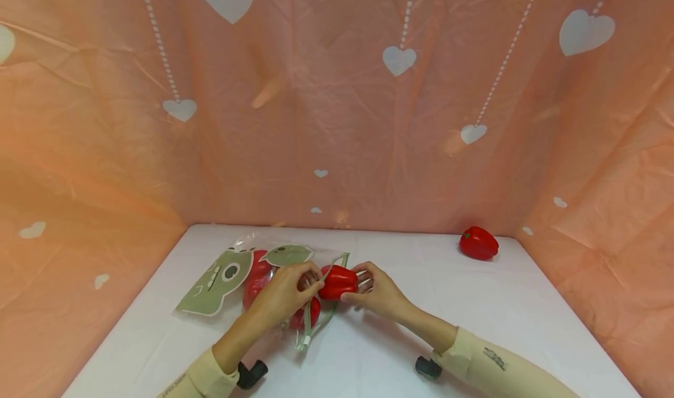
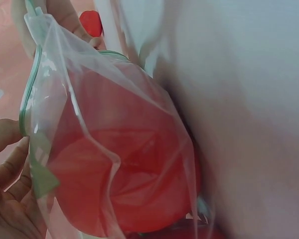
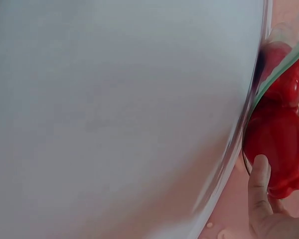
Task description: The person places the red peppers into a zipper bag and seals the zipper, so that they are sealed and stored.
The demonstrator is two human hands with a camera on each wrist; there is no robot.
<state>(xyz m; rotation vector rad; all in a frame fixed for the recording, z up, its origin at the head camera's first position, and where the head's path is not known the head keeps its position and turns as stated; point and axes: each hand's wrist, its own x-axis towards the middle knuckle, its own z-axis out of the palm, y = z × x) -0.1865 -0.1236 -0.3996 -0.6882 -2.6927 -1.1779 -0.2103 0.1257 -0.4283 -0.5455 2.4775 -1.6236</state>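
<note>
Two bare hands meet near the middle of the white table (image 1: 447, 322), and between them we see a red pepper (image 1: 340, 282) at the mouth of a see-through zip bag (image 1: 213, 284) printed with a green cartoon face. The left hand (image 1: 289, 290) pinches the green-edged rim of the bag between thumb and fingers, which we can make out from the left wrist as well. The right hand (image 1: 383, 291) grips the right end of that pepper, thumb on the near side and fingers curled on the far side; its left end sits between the two edges of the mouth. Inside the bag we find more red: a large pepper (image 1: 254, 284) lies to the left, partly covered by the left hand and the print, and another pepper (image 1: 312, 315) lies nearer us, just behind the rim. The bag lies flat to the left, its zip edges turned to the right. Well apart from all this, a loose pepper (image 1: 478, 243) rests on its side at the far right of the table, green stem to the left. We see beige sleeves (image 1: 497, 363) on both arms, and a peach cloth (image 1: 358, 123) with white hearts hangs behind the table.
</note>
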